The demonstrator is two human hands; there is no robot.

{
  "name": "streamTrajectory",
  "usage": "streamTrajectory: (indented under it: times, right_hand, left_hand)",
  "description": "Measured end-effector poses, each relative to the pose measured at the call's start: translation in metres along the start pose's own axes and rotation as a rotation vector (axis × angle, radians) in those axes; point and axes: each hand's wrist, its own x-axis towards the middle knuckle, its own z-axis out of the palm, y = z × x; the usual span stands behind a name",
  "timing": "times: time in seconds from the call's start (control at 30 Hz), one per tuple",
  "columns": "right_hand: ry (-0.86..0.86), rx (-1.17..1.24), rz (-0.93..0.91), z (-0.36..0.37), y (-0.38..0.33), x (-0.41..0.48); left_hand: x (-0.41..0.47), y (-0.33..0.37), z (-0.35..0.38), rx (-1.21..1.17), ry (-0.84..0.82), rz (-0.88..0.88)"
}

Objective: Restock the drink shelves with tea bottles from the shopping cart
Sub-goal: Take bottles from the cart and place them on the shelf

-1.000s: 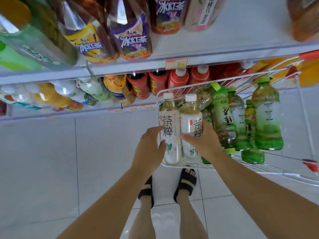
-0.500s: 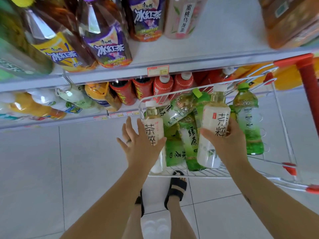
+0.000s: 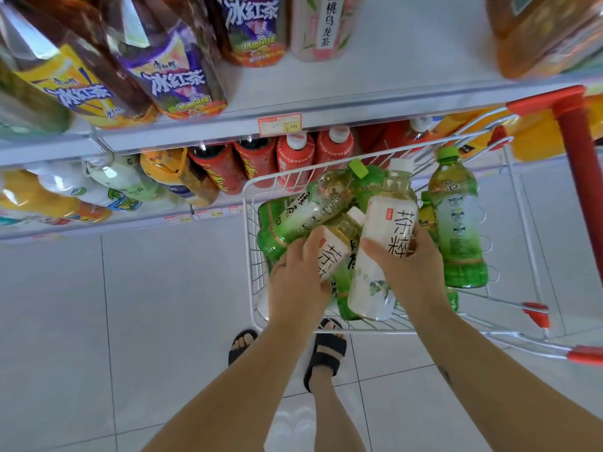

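Head view caught the pick-up: right grip (image 3: pixel 411 265) held one tea bottle (image 3: pixel 378 223), left grip (image 3: pixel 297 282) wrapped a second bottle (image 3: pixel 330 256) in the cart (image 3: pixel 252 223); next, both likely needed lifting to the shelf (image 3: pixel 359 104).

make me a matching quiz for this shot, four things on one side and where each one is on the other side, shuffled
Things:
1. green-capped green plastic tea bottle
2. red plastic bottle with white cap
3. pink-labelled plastic bottle
4. right hand

Places:
a. on the upper shelf
b. gripping a white-labelled plastic tea bottle
c. standing upright in the white wire cart
d. on the lower shelf

Pairs: 1-c, 2-d, 3-a, 4-b
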Motion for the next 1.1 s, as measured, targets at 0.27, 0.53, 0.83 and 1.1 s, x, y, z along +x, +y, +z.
streamTrajectory:
  times: [0.27, 0.53, 0.83, 1.1]
  right_hand:
    - [-0.020, 0.061, -0.084, -0.026, -0.035, -0.029]
    - [-0.036, 0.161, -0.508, -0.107, -0.197, -0.108]
    - [-0.024, 0.400, -1.074, -0.190, -0.402, -0.242]
    - [-0.010, 0.559, -1.425, -0.202, -0.523, -0.359]
  left_hand:
    - [-0.013, 0.027, -0.065, -0.321, 0.088, -0.082]
    - [-0.062, 0.135, -0.233, -0.533, 0.438, 0.162]
    - [-0.145, 0.248, -0.445, -0.669, 0.876, 0.685]
    - [-0.199, 0.268, -0.589, -0.599, 1.173, 0.957]
